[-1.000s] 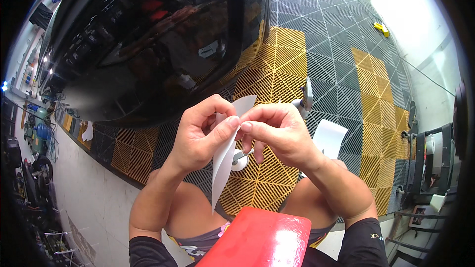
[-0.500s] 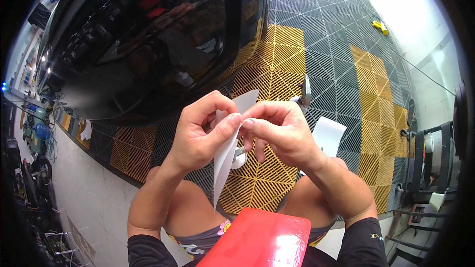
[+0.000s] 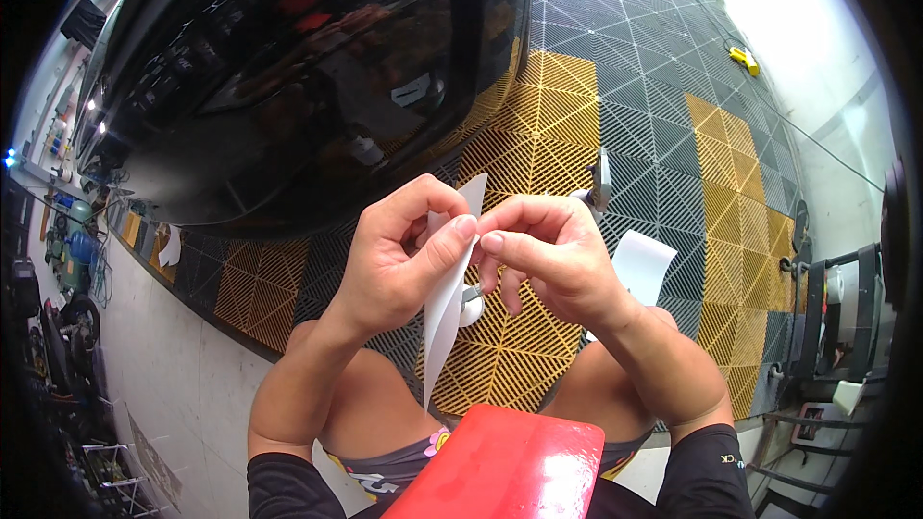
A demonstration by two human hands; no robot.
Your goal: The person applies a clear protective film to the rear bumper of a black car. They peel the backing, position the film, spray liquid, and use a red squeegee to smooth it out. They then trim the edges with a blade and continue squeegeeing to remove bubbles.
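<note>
My left hand (image 3: 399, 264) pinches a thin white sheet (image 3: 444, 322) between thumb and bent fingers. The sheet is seen nearly edge-on, bowed, its lower tip hanging between my knees. Against the sheet's right edge, the thumb and forefinger of my right hand (image 3: 567, 259) are pinched together, almost touching the left thumb. What exactly sits between those right fingertips is too small to make out. Below the hands, a round white piece with a metal part (image 3: 470, 308) lies on the floor, partly covered by the sheet.
A glossy black car panel (image 3: 308, 135) fills the upper left. Black and yellow slatted tiles (image 3: 538, 135) cover the floor. Another curled white sheet (image 3: 646, 259) lies by my right knee, near a small grey-and-white tool (image 3: 601, 181). A red glossy surface (image 3: 500, 466) juts in below.
Both hands stay pinched at the sheet. The sheet has turned slightly and its upper corner has shifted left. The whole view has drifted a little.
</note>
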